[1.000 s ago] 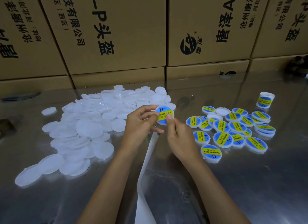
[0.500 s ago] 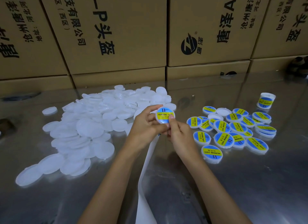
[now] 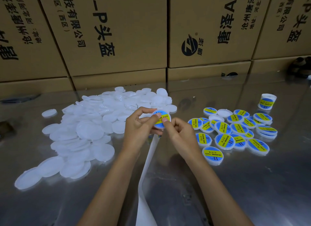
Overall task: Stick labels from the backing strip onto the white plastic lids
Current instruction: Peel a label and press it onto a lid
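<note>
Between both hands (image 3: 141,126), label (image 3: 162,119) band diagonal.

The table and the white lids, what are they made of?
The table looks like metal, probably steel: it is grey and shiny, mirrors the boxes behind it, and shows scuffs. The white lids look like thin plastic: milky, slightly see-through, with a soft matte sheen and moulded rims. The boxes look like plain brown cardboard, dull, with printed black letters.
</note>
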A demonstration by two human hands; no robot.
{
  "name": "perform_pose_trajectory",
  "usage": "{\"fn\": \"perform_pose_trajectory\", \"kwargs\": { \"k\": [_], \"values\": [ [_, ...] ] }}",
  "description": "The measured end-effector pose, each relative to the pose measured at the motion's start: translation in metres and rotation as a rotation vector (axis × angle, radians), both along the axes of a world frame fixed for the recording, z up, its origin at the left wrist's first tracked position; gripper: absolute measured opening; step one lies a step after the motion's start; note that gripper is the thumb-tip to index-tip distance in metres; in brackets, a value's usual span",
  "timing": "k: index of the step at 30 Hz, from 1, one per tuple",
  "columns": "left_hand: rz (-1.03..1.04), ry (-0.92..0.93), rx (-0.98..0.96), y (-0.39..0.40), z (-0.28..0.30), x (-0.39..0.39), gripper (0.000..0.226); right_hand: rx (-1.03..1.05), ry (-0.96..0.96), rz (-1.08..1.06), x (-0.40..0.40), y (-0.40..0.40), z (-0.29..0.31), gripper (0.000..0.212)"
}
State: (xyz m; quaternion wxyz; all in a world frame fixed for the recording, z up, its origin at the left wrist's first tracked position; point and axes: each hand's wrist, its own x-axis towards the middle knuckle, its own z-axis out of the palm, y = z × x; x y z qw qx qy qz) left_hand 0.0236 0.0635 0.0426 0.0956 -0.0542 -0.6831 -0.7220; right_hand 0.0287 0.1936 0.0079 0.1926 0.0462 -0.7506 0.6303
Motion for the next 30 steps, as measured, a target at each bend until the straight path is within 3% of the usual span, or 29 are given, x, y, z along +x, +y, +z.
{"fn": "perform_pose_trajectory", "kwargs": {
  "k": [5, 12, 14, 19, 22, 27, 30],
  "values": [
    [0.078, 0.026, -0.009, -0.001, -0.002, -0.001, 0.011, -0.003, -0.006, 0.082, 0.004, -0.005, 0.002, 0.048],
    [0.063, -0.003, -0.034, 0.004, -0.005, -0.002, 0.02, -0.084, -0.294, 0.089, 0.003, 0.001, 0.005, 0.049],
    [0.083, 0.011, -0.033, 0.004, -0.006, -0.004, 0.023, -0.188, -0.33, 0.027, 0.003, 0.003, 0.005, 0.044],
    [0.208, 0.042, -0.113, -0.003, -0.013, -0.013, 0.027, -0.763, -0.436, -0.147, -0.005, 0.025, 0.003, 0.035],
    [0.281, 0.013, -0.117, -0.009, -0.017, -0.018, 0.033, -1.004, -0.439, -0.174, -0.007, 0.034, 0.001, 0.031],
    [0.417, -0.054, -0.141, -0.03, -0.016, -0.025, 0.036, -1.105, -0.425, -0.154, -0.008, 0.035, 0.002, 0.01],
    [0.446, -0.121, -0.286, -0.047, -0.018, -0.028, 0.033, -1.059, -0.441, -0.146, -0.008, 0.034, 0.002, 0.01]
  ]
}}
